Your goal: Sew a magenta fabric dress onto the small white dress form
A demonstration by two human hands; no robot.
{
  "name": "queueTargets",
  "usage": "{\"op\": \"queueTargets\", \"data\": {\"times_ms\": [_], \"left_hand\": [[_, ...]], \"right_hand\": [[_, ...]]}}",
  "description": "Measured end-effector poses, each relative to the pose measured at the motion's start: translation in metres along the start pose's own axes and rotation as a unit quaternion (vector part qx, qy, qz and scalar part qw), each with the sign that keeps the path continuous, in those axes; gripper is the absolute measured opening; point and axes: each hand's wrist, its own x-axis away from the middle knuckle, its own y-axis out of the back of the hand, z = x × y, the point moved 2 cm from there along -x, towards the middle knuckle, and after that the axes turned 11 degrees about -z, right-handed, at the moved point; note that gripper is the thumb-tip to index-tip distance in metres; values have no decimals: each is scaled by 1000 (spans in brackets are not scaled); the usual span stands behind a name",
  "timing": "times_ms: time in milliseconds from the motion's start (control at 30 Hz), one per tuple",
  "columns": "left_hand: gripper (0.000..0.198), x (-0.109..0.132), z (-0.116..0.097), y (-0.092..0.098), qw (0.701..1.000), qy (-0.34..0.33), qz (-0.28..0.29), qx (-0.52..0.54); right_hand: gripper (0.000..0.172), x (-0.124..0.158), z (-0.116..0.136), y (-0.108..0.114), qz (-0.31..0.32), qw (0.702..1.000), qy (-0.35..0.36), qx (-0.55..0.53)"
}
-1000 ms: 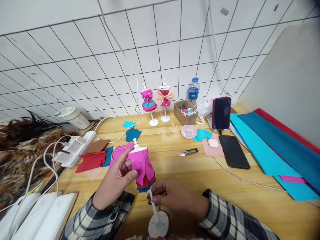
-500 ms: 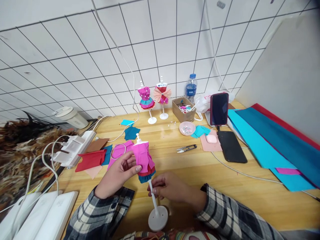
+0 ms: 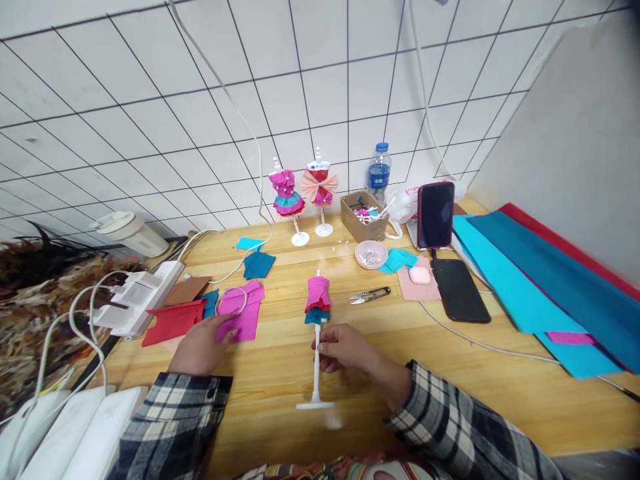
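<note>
**Item 1, doll stand** [image 3: 317, 373]: white pole on a round base, upright near the front of the tabletop [image 3: 400, 347]. Whether the base touches the wood or sits just above it cannot be told. It carries a paper dress [image 3: 318, 301] with a magenta top over red and teal layers.

**Item 2, right hand** [image 3: 345, 347]: fingers clenched around the pole just below the dress, holding the stand vertical.

**Item 3, left hand** [image 3: 200, 347]: released and holding nothing, lying flat with fingertips on the near edge of a magenta sheet [image 3: 246, 317]. A white ring [image 3: 231, 301] lies on the sheet and red paper [image 3: 173, 321] sits just beside it.

**Item 4, surroundings:** snips [image 3: 370, 295] near the dress, a pink dish [image 3: 371, 254] and 2 dressed stands [image 3: 285, 195] by the wall.

**Step, as judged:** the dressed stand is steadied with 1 hand while the other goes to loose paper. Lifting that sheet would call for a pinch at its edge, as it lies flat.

**Change from 1.0 s ago:** the left hand, then pinching the dress, has left it for the sheet. The stand, then tilted and close to the body, is now upright and further out.
</note>
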Motion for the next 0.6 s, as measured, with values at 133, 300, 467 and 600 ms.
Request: {"op": "queueTargets", "data": {"times_ms": [133,300,467,600], "left_hand": [[46,-6,2,-5,1000,-8,-16,-14],[43,-25,1,-12,998,-13,-24,-51],[38,-35,5,-10,998,-12,-9,-60],[34,-32,6,-3,999,-18,-4,-49]], "right_hand": [[7,-5,-2,-1,-11,999,-1,38],[20,-9,-10,-3,-26,992,32,119],[32,-4,-14,8,-43,975,87,199],[38,7,-6,16,-16,950,143,277]]}}
